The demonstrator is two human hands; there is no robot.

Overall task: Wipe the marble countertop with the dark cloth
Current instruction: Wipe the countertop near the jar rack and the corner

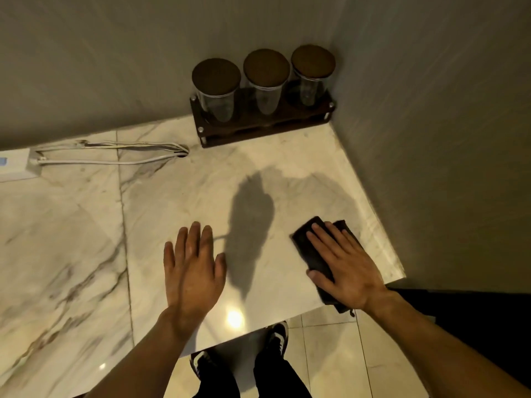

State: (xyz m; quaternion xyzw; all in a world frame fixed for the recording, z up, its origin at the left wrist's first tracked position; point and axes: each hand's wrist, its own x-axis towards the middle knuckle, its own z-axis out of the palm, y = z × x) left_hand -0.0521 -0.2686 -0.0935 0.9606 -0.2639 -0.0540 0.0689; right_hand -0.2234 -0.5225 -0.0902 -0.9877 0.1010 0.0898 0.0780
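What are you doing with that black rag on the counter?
A person is wiping the marble countertop. The right hand lies flat on the dark cloth, near the counter's right edge by the wall. The left hand is open and holds nothing. Three lidded jars stand in a rack in the corner.

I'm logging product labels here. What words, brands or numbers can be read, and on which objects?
None can be read.
Three lidded jars: no label visible.
White box at the left edge: a small blue patch, too blurred to read.
Dark cloth under the right hand: no print visible.
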